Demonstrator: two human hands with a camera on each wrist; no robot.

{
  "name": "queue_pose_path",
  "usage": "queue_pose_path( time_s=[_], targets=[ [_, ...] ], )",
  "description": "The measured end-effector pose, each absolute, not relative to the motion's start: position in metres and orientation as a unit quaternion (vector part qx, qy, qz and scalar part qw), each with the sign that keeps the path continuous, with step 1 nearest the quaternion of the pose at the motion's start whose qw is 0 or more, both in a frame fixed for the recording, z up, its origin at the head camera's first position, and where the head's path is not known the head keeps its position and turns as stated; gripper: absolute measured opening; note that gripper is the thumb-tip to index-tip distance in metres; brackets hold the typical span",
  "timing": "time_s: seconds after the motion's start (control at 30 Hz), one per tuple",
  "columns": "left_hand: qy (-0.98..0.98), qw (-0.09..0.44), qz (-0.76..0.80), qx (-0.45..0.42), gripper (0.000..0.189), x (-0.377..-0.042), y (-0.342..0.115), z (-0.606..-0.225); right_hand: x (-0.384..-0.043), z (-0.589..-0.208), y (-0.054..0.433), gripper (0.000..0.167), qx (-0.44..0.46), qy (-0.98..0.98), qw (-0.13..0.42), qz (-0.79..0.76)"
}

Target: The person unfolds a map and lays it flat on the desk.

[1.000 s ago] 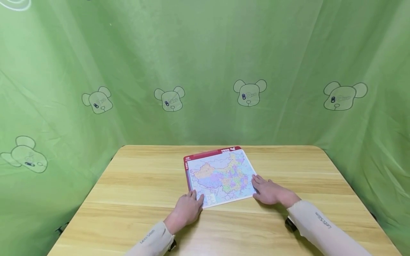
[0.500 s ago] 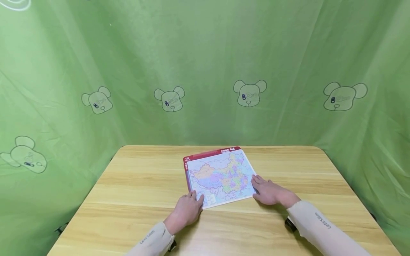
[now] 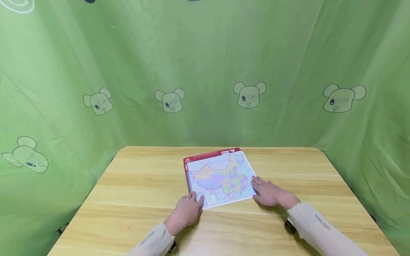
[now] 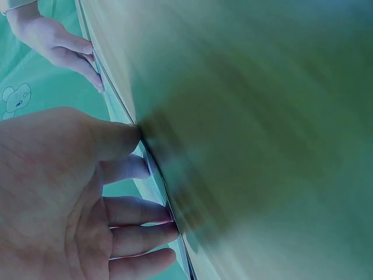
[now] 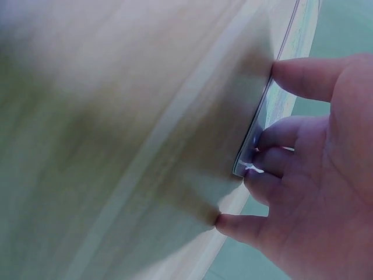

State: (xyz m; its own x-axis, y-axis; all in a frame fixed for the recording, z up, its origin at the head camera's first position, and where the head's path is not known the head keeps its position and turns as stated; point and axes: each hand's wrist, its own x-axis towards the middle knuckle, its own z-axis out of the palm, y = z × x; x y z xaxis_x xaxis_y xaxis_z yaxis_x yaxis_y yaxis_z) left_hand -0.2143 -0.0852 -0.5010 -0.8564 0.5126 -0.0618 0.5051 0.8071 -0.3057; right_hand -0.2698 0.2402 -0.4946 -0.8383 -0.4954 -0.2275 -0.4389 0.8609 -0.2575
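A flat map board (image 3: 221, 177) with a coloured map of China and a red top border lies at a slight angle on the wooden table. At its near left corner rests my left hand (image 3: 187, 209), its thumb on the near edge and its fingers along the left side. My right hand (image 3: 269, 192) touches the near right corner with fingers extended against the right side. In the left wrist view, the left fingers (image 4: 140, 236) look nearly straight beside the board's thin edge. In the right wrist view, the right thumb (image 5: 306, 76) meets the board's near edge.
The wooden table (image 3: 137, 185) has rounded far corners and bare wood around the board. Behind it and at both sides hangs a green curtain (image 3: 205, 53) printed with bear heads. A dark wrist device (image 3: 290, 225) sits under the right sleeve.
The head view has tipped up very slightly. Both hands and the map board keep their places on the table.
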Motion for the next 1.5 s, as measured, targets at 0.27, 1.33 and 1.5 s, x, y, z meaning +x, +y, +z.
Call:
queue_pose_path(
  time_s=[0.27, 1.33, 1.5],
  targets=[
    [-0.953, 0.014, 0.144, -0.267, 0.048, -0.214, -0.085, -0.502, -0.269, -0.494, 0.24, 0.062, -0.246, 0.954, 0.142, -0.098],
    [-0.951, 0.011, 0.156, -0.268, 0.049, -0.205, -0.081, -0.497, -0.275, -0.493, 0.239, 0.062, -0.236, 0.955, 0.147, -0.102],
    [-0.951, 0.006, 0.154, -0.267, 0.05, -0.205, -0.079, -0.497, -0.275, -0.493, 0.239, 0.062, -0.235, 0.954, 0.151, -0.104]
  ],
)
